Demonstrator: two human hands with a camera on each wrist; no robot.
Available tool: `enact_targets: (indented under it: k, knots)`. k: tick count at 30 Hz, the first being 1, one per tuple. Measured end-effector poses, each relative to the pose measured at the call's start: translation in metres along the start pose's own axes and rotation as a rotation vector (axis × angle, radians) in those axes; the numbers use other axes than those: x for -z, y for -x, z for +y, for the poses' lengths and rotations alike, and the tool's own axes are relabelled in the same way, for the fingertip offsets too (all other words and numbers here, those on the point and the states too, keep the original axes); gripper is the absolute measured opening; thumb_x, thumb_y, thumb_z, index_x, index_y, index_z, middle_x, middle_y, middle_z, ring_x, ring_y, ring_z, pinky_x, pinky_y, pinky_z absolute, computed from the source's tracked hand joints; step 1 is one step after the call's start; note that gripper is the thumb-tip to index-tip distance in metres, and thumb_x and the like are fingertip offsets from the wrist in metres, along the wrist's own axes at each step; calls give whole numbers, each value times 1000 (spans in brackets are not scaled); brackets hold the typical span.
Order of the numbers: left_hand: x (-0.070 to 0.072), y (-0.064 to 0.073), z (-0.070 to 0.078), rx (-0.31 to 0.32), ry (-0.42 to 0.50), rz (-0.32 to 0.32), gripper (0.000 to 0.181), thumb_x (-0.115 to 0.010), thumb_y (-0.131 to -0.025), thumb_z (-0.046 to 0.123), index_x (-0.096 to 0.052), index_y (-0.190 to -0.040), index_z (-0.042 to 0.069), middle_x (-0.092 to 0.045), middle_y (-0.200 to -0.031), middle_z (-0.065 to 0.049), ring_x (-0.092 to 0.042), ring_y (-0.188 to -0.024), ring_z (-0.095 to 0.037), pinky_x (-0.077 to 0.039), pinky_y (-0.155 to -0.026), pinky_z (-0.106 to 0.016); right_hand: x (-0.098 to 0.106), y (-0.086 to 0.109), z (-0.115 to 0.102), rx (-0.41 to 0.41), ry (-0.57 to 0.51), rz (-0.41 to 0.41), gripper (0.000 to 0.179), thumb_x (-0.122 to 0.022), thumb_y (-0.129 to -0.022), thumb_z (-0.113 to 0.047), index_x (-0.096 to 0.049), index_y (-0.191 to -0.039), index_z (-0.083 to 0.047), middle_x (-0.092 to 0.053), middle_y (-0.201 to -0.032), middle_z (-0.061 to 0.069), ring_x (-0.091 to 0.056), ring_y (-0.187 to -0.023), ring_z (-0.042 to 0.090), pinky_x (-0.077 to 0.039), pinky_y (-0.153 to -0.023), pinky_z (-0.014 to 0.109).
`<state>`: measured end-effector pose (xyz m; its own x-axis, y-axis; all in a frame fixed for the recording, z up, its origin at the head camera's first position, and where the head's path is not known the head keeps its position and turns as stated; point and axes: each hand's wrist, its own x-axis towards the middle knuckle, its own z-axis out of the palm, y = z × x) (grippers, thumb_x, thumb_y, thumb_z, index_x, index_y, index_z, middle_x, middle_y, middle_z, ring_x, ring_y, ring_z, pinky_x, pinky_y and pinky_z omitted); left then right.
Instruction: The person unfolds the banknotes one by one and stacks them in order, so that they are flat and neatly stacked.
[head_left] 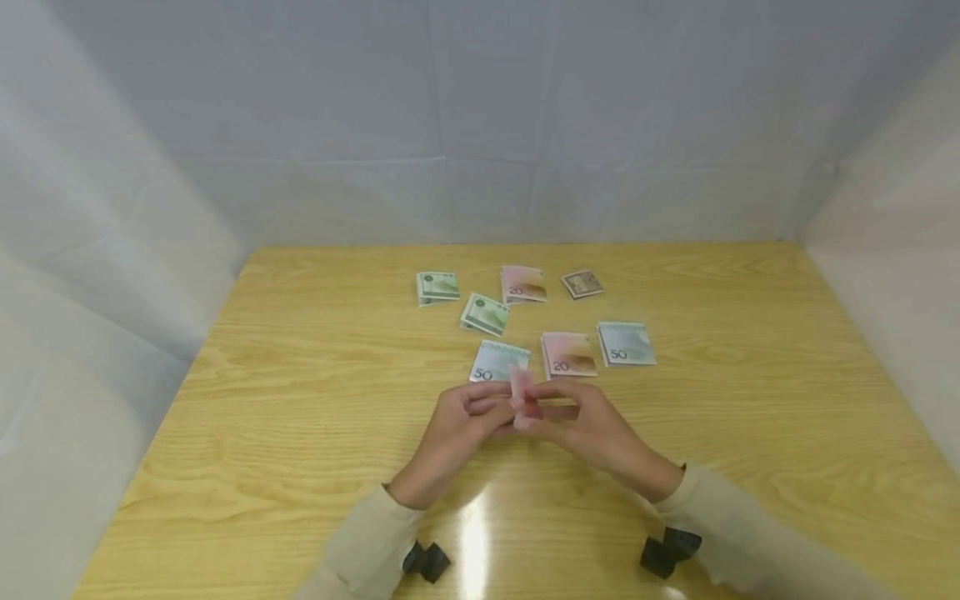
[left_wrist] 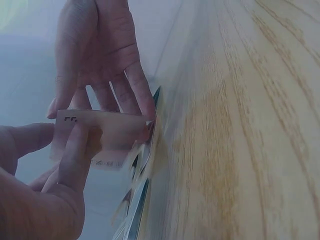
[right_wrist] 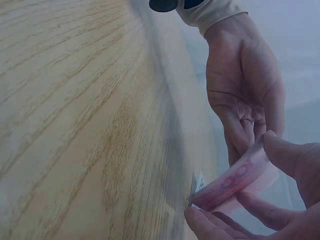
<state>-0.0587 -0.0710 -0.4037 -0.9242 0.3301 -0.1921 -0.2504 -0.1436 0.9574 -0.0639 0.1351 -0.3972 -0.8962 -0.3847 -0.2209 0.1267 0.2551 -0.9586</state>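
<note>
A pinkish-red banknote (head_left: 522,392) is held up between my two hands over the near side of the note rows. My left hand (head_left: 459,429) pinches it from the left; in the left wrist view one finger of that hand (left_wrist: 50,195) lies across the note's pale face (left_wrist: 107,125). From the other side my right hand (head_left: 592,423) grips it, thumb and fingers at its edges. In the right wrist view the note (right_wrist: 235,182) bends slightly and shows large zeros. Just beyond the hands lies a folded blue 50 note (head_left: 501,358), partly covered by them.
More folded notes lie on the wooden table (head_left: 300,433): a pink 20 (head_left: 570,354), a blue 50 (head_left: 628,343), two green ones (head_left: 486,314), another pink 20 (head_left: 523,284) and a small brown one (head_left: 582,283). Pale sheeting (head_left: 495,125) hangs behind the table.
</note>
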Motion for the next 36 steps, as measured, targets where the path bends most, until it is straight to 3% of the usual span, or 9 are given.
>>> enact_targets:
  k: [11, 19, 29, 36]
  knots:
    - [-1, -1, -2, 4, -43, 34, 50, -75, -93, 15, -58, -131, -12, -69, -121, -24, -68, -111, -36, -60, -94, -39, -2, 2, -5, -26, 25, -19, 59, -78, -91, -33, -60, -135, 1, -56, -142, 20, -65, -118, 35, -60, -95, 42]
    - [-2, 0, -1, 0, -56, 45, 43, -78, -90, 15, -65, -125, -8, -71, -118, -22, -70, -108, -33, -61, -92, -37, -3, 2, -7, -1, 32, -10, 57, -80, -90, -27, -62, -132, 6, -59, -138, 23, -68, -111, 35, -61, -91, 37]
    - [-3, 0, -1, 2, -83, 45, 38, -78, -90, 16, -68, -119, -6, -72, -116, -20, -71, -105, -30, -62, -91, -36, 0, 4, -7, 6, 38, -20, 53, -80, -90, -26, -64, -132, 2, -62, -135, 19, -71, -108, 29, -61, -93, 36]
    - [-2, 1, -1, 9, -66, 38, 28, -73, -93, 6, -68, -116, -9, -72, -112, -22, -73, -100, -29, -62, -89, -36, 4, 6, -8, 4, 45, 1, 44, -80, -89, -20, -68, -126, 2, -66, -129, 19, -71, -103, 29, -62, -91, 39]
